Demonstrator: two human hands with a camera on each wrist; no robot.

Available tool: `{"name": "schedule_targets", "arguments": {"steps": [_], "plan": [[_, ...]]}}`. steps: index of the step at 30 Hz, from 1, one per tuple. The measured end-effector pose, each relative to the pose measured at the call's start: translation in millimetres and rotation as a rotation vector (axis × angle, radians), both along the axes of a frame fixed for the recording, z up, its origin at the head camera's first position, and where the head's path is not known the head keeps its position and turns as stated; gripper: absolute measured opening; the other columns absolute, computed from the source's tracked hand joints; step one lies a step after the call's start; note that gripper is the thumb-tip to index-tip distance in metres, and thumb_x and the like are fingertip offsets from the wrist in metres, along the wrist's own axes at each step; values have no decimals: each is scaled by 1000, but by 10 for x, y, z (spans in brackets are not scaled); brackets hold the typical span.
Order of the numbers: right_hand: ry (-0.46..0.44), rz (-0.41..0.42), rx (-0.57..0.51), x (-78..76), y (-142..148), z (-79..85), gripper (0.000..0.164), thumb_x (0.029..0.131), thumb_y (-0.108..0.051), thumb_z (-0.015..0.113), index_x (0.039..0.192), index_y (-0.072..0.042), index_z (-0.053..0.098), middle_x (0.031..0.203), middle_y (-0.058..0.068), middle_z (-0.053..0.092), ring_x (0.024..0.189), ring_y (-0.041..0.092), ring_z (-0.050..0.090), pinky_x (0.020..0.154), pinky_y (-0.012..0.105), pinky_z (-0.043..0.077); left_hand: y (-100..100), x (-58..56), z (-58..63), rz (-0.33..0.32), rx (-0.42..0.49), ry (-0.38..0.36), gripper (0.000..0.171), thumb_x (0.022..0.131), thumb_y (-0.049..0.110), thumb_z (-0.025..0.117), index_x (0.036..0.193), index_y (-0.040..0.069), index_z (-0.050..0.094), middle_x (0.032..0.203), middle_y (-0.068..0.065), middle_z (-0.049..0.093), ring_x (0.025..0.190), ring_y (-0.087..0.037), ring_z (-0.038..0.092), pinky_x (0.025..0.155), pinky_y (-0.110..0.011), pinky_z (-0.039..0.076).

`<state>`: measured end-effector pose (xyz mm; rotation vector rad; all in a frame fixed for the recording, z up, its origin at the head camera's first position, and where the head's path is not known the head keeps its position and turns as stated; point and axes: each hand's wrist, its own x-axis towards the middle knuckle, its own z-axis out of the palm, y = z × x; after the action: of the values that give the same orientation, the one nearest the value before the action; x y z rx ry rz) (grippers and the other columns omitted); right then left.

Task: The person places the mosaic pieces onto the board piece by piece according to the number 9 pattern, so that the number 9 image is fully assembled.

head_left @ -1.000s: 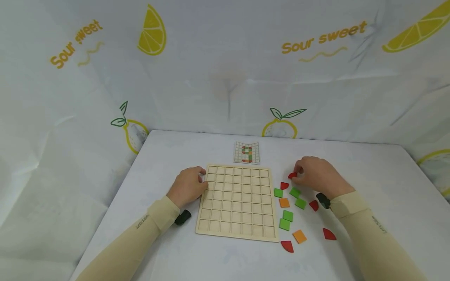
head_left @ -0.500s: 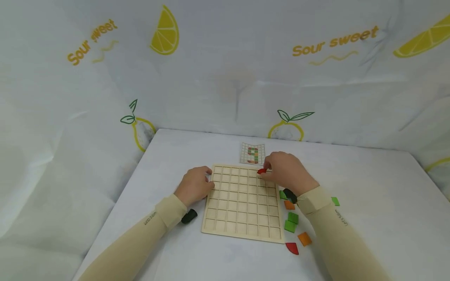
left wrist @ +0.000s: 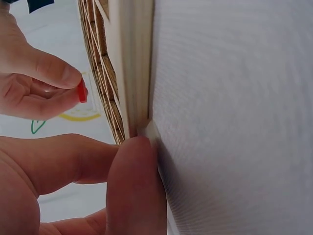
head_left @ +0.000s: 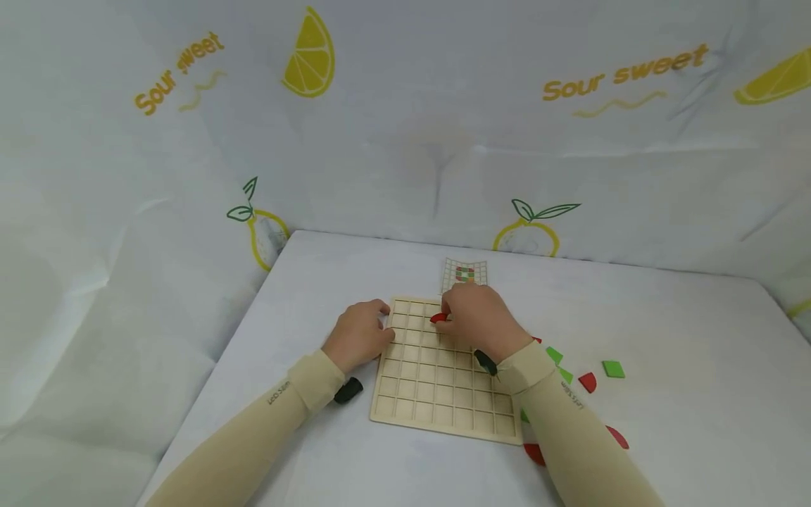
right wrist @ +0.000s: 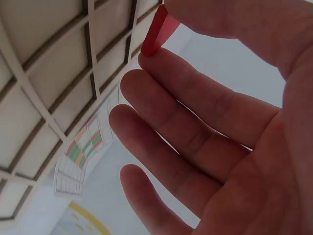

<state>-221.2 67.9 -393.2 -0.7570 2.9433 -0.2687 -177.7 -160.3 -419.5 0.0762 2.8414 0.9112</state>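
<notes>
My right hand (head_left: 480, 318) pinches a red quarter-circle tile (head_left: 438, 318) between thumb and index finger, over the upper part of the wooden grid board (head_left: 418, 384). In the right wrist view the red tile (right wrist: 159, 30) stands on edge at the fingertips, with the other fingers spread below it. My left hand (head_left: 360, 332) holds the board's left edge, thumb and finger at its rim. The left wrist view shows those fingertips right at the board's side (left wrist: 134, 68). The squares of the board that show hold no tiles.
Behind the board lies a small pattern card (head_left: 451, 276), partly covered by the right hand. Right of the board are loose tiles, among them a green square (head_left: 613, 369) and a red quarter-circle (head_left: 588, 382). The right sleeve (head_left: 570, 422) hides several others.
My right hand has carried the red tile from the loose pieces on the right leftward over the board. The left hand stays at the board's edge. The head view has turned slightly.
</notes>
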Motion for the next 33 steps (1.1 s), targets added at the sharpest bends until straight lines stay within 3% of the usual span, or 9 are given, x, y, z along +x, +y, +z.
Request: {"name": "schedule_targets", "arguments": {"steps": [8,33], "plan": [[38,42,13,31,-99,-41,21,91,-23,81,76,-13,71,73,-1,65,64,16,57,60,31,48,22,-7,10,0,-26,8,39,99,17,70,135,2,68,86,-4,67,66,-16,61,61,-28,46],[54,54,76,49,-139,-78,17,93,-24,83,82,-13,75,81,-1,66,71,17,58,65,34,51,47,-11,0,6,-59,-6,40,100,19,69,136,4,68,91,-5,66,77,-19,59,65,-30,47]]}}
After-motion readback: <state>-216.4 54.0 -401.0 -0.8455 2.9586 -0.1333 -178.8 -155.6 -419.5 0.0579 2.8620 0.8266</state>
